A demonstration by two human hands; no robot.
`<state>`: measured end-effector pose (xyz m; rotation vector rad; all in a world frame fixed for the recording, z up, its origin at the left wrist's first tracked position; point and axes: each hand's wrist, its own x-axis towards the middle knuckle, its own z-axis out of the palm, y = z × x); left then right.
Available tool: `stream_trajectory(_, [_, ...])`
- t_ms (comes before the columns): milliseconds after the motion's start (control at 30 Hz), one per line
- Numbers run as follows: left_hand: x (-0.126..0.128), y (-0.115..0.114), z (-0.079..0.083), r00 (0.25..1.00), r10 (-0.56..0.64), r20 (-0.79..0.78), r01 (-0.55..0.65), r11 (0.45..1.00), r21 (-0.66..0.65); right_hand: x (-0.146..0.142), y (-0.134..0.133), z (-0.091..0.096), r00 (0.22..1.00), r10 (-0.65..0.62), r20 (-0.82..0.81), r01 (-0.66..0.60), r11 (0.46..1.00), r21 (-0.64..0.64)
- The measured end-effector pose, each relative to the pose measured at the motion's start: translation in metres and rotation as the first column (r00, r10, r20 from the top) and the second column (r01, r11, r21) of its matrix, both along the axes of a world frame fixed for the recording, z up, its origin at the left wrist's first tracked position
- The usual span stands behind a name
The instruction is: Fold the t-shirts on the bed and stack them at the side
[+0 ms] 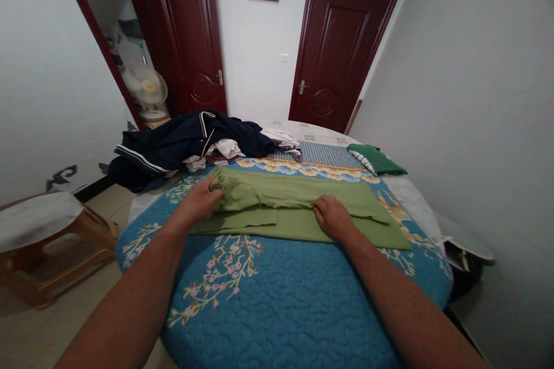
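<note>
A light green garment (298, 222), folded into a long strip, lies across the blue quilted cloth (285, 294) on the table. Its kind cannot be made out. At its left end, my left hand (199, 202) grips bunched, wrinkled fabric between thumb and fingers. My right hand (332, 216) is closed on the edge of the upper layer, right of the middle. Below that edge, the lower layer shows flat, and the right end lies spread out. The fingertips of both hands are partly hidden by fabric.
Behind the garment lies a heap of dark navy clothes (182, 141) with white trim and pale pieces. A folded green cloth (381, 160) rests at the back right. A stool (43, 222) stands left of the table, and a fan (145, 85) stands by the doorway.
</note>
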<state>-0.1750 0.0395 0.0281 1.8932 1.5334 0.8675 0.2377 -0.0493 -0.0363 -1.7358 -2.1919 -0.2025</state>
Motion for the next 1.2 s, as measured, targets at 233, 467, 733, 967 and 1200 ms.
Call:
stream_trajectory(233, [-0.016,0.027,-0.018,0.649,0.213,0.73,-0.141,0.977,-0.16,0.01,0.02,-0.013,0.966,-0.099,-0.24,0.11,0.993,0.031])
stream_trajectory(467, [-0.029,0.007,-0.01,0.662,0.058,0.747,0.25,0.923,-0.293,0.008,0.02,-0.012,0.965,-0.136,-0.224,0.148,0.988,0.036])
stream_trajectory(733, [-0.022,0.002,-0.007,0.813,-0.213,0.542,0.48,0.773,-0.415,0.008,0.006,0.0,0.987,0.032,-0.16,-0.022,0.998,0.062])
stream_trajectory(967, [0.016,-0.001,0.004,0.857,-0.424,-0.292,0.395,0.905,-0.155,-0.001,0.005,0.005,0.999,-0.004,-0.044,0.005,0.999,0.041])
stream_trajectory(1200, [0.014,-0.002,-0.014,0.888,-0.251,-0.386,0.287,0.957,0.036,-0.003,0.005,0.006,0.999,0.014,0.031,-0.016,0.997,0.075])
